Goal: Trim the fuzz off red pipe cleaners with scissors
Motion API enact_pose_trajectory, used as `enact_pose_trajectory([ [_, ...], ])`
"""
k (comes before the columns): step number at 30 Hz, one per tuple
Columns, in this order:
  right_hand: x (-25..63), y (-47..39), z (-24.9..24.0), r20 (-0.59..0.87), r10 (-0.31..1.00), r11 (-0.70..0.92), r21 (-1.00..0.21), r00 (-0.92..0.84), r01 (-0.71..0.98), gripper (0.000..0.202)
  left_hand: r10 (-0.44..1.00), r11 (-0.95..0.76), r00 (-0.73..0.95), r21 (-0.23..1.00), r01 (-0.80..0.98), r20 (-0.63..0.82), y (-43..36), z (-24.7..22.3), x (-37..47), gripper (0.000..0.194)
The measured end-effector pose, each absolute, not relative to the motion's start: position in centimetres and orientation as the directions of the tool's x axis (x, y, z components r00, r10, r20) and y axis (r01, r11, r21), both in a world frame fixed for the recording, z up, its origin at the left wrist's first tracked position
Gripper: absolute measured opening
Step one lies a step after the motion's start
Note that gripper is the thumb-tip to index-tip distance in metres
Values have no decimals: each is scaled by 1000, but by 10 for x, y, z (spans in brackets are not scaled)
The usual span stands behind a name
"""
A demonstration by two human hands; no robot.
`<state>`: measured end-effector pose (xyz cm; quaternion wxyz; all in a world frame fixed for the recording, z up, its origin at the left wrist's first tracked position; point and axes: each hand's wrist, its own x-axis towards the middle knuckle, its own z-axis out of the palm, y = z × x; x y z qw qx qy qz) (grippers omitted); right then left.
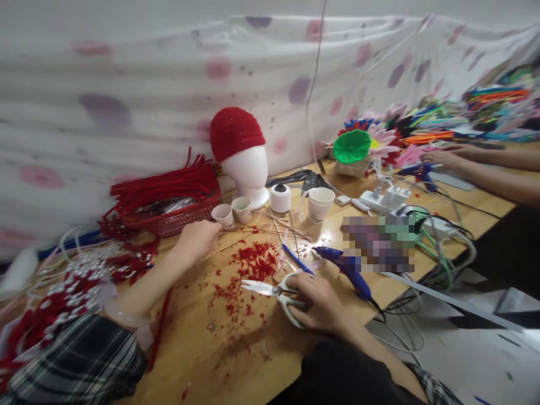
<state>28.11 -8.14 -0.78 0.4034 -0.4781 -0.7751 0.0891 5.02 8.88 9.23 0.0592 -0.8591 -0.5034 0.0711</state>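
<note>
My right hand (320, 298) holds a pair of scissors (259, 287) with pale handles, its fingers in the loops. The blades point left, low over the table. Red fuzz clippings (257, 261) lie scattered just beyond and around them. My left hand (200, 239) is closed beside a small paper cup (223, 216), close to some thin sticks; whatever its fingers pinch is hidden. A blue pen (297, 259) lies past the scissors. To the right of the pen rests a blue glue gun (348, 267).
A red basket (181, 219) of red fuzzy stems stands at the back left. Behind the cups is a white foam head (251, 169) in a red wrap. Power strips (379, 199) and cables crowd the right. Another person's hands (447, 157) work at the far right.
</note>
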Motion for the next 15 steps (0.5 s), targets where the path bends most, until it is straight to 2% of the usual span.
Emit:
enact_pose_trajectory([
  [5, 284, -83, -12, 575, 794, 534, -507, -196, 676, 13, 934, -352, 356, -212, 912, -20, 87, 116, -7, 27],
  [7, 283, -83, -14, 540, 824, 519, -596, -173, 612, 13, 950, -311, 295, -194, 931, -103, 85, 115, -27, 29],
  [10, 280, -83, -14, 402, 897, 440, -758, -185, 482, 8, 936, -245, 174, -213, 946, -306, 83, 99, -47, 33],
  [12, 279, -82, -15, 330, 923, 384, -795, -196, 469, 9, 923, -229, 141, -219, 949, -357, 81, 84, -54, 21],
  [15, 281, -82, -19, 378, 912, 406, -788, -157, 463, 11, 919, -201, 103, -226, 953, -381, 79, 64, -59, 14],
])
